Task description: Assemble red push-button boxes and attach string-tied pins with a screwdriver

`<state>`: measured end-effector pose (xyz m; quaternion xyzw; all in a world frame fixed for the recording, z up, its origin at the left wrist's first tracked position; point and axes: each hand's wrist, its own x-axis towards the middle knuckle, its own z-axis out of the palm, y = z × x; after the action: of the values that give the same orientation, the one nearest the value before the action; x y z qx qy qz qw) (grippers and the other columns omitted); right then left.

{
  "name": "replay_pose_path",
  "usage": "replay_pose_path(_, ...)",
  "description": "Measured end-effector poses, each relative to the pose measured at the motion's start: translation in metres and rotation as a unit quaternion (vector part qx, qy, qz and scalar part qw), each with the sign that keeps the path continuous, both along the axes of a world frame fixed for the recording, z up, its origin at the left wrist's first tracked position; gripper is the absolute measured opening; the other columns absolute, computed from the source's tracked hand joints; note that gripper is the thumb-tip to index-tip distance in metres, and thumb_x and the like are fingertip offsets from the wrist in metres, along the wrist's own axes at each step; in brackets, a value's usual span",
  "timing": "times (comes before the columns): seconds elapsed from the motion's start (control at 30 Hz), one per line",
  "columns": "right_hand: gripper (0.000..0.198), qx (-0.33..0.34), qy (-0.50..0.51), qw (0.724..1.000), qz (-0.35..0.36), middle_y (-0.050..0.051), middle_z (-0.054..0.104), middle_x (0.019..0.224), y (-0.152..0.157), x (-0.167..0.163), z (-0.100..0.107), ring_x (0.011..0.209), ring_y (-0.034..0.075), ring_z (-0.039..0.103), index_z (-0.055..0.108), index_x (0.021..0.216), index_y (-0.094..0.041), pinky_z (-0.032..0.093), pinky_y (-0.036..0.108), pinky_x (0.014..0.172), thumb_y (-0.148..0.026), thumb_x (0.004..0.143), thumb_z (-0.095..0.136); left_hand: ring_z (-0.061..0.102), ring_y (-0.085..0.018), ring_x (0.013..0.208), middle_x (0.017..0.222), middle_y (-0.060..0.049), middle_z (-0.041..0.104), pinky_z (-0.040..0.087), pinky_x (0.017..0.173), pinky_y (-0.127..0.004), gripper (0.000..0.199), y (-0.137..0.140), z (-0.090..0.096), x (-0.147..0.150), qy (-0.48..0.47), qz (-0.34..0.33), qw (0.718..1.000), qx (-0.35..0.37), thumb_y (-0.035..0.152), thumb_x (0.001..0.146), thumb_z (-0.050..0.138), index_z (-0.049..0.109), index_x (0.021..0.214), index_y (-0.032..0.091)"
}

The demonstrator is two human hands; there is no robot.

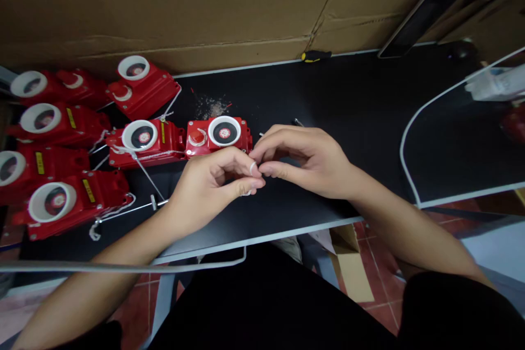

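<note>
Fingertip to fingertip, my two hands meet above the black table. My left hand (205, 183) is closed in a pinch, with bits of white string (252, 167) showing at its index finger and below its thumb. My right hand (309, 161) pinches right beside it; what sits between its fingertips is too small to make out. Just behind my hands lies a red box-shaped device (199, 138) with a red knob and a white-ringed round window, its front partly covered by my fingers. Left of it is a similar red device (164, 156) with white string and a thin metal rod attached.
Several more red devices (77, 123) crowd the left of the black table (353, 98). Pale crumbs (213, 106) lie behind the nearest device. A yellow-black screwdriver (315, 56) rests by the cardboard wall (197, 5). A white-edged panel (463, 142) stands at right.
</note>
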<state>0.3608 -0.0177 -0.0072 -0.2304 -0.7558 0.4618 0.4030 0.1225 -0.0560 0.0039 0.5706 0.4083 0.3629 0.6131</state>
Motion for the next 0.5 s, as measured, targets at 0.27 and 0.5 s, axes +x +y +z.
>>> replay_pose_path(0.27, 0.026, -0.201, 0.035, 0.978, 0.044, 0.002, 0.080, 0.101, -0.0022, -0.0030, 0.0016, 0.085, 0.010, 0.078, 0.073, 0.111, -0.014, 0.063, 0.023, 0.078, -0.024, 0.096, 0.093, 0.081, -0.012, 0.074, 0.082, 0.005, 0.083, 0.065, 0.075, -0.021, 0.036, 0.0016, -0.0019, 0.0042, -0.048, -0.004, 0.997, -0.053, 0.007, 0.085, 0.090, 0.062, 0.102, 0.021)
replay_pose_path(0.5, 0.016, -0.076, 0.003, 0.997, 0.008, 0.000, 0.074, 0.096, -0.0032, -0.0017, 0.0013, 0.079, 0.008, 0.070, 0.072, 0.110, -0.016, 0.060, 0.022, 0.074, -0.009, 0.096, 0.077, 0.080, -0.010, 0.075, 0.084, 0.006, 0.084, 0.066, 0.076, -0.019, 0.036, 0.0045, -0.0023, 0.0035, -0.047, -0.003, 0.998, -0.034, 0.005, 0.086, 0.088, 0.068, 0.111, 0.020)
